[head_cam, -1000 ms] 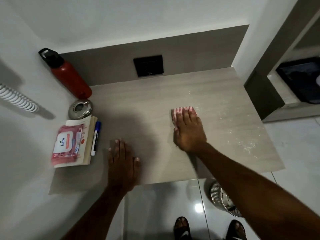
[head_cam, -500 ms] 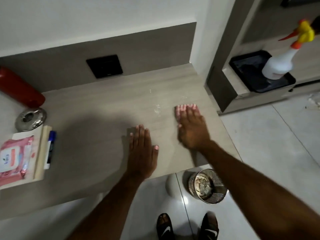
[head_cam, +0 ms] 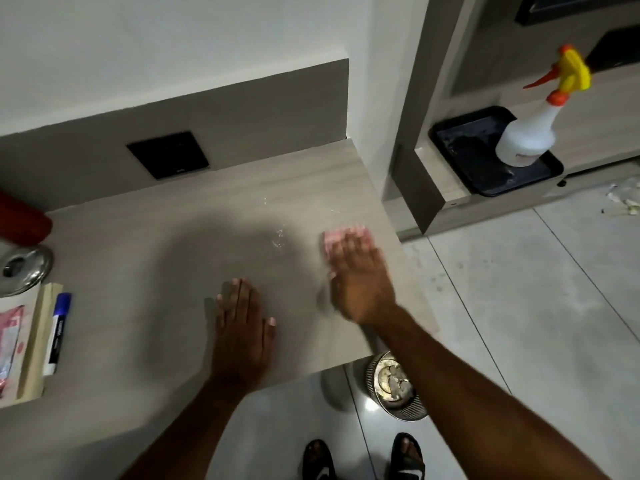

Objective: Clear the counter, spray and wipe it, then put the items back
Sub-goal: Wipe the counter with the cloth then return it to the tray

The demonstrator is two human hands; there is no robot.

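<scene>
- Desk (head_cam: 145,341) edges first: we see its right edge running from the wall corner down past the right hand (head_cam: 360,289), and its front edge crossing under both forearms in the lower middle of the frame.
- We see the right hand pressed flat, fingers together, on a pink cloth (head_cam: 332,237) just beside the right edge; hand and cloth are blurred.
- We see the left hand (head_cam: 239,327) lying flat on the desk near the front edge, fingers spread a little, holding nothing.
- Open room: the whole middle of the desk is bare, with wet specks (head_cam: 278,237) left of the cloth.
- Crowded along the left of the frame we find a red bottle (head_cam: 24,220), a metal lid (head_cam: 24,268), a blue-capped marker (head_cam: 57,332) and a pink packet (head_cam: 10,337); their print is too small to read.
- At upper right a spray bottle (head_cam: 530,133) stands in a black tray (head_cam: 478,161) on a shelf, well apart from the desk.
- Below the front edge, a metal bin (head_cam: 394,389) sits on the floor.
</scene>
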